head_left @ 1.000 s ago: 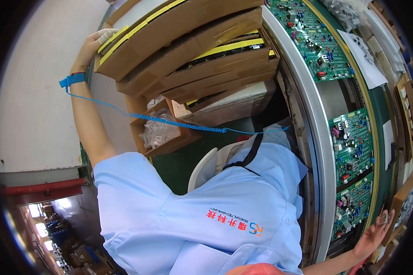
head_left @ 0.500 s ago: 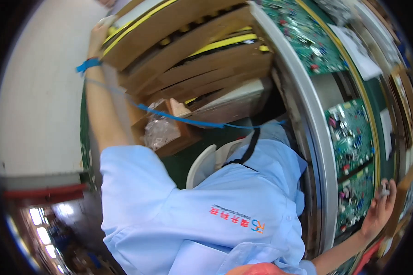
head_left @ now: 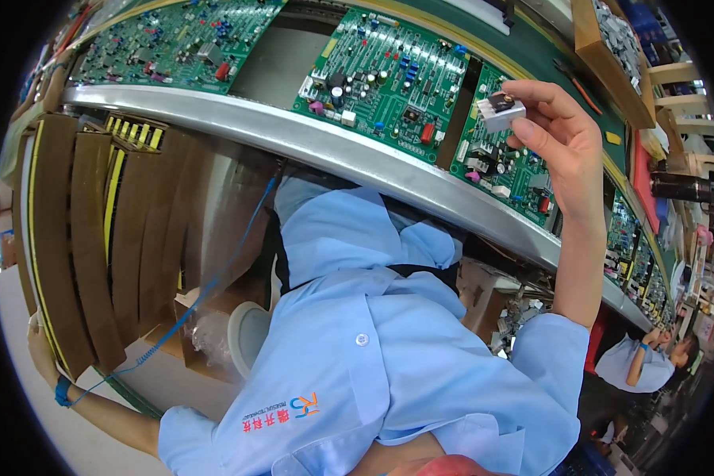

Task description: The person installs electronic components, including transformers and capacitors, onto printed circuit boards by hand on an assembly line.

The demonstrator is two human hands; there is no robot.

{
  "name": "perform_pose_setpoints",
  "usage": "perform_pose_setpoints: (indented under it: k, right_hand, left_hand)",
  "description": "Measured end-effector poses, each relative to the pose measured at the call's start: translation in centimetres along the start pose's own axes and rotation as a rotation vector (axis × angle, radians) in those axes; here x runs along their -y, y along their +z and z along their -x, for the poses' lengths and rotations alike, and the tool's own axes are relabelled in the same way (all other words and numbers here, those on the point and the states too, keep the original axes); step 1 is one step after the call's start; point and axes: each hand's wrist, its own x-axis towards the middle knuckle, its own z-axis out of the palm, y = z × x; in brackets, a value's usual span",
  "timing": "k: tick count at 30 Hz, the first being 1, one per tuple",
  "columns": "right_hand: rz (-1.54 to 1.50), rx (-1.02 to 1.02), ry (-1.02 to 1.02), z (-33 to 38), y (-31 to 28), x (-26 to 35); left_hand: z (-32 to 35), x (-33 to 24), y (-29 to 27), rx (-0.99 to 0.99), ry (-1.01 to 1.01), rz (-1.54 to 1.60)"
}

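Right hand (head_left: pixel 559 135) fingertips pinched on small white component (head_left: pixel 500 110), held just above green circuit board (head_left: pixel 504 159) at conveyor's near rail (head_left: pixel 309 143); left hand (head_left: pixel 38 337) far off at stacked cardboard (head_left: pixel 87 238), fingers hidden, state unclear

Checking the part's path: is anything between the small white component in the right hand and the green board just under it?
Nothing visible: the right hand holds the white component directly over the circuit board.
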Motion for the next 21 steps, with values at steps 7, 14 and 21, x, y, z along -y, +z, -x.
perform_pose_setpoints:
  k: [7, 14, 21]
  right_hand:
    - [0.137, -0.003, 0.031, 0.7, -0.4, -1.2]
    - [0.416, -0.122, 0.004, 4.5, -2.0, -1.4]
    - [0.896, -0.154, -0.122, 6.6, -2.4, -3.4]
  left_hand:
    - [1.4, 0.8, 0.1, 0.129, 0.007, 0.024]
    - [1.6, 2.6, -0.2, 0.066, 0.056, 0.107]
    - [2.5, 1.6, -0.1, -0.093, 0.008, 0.346]
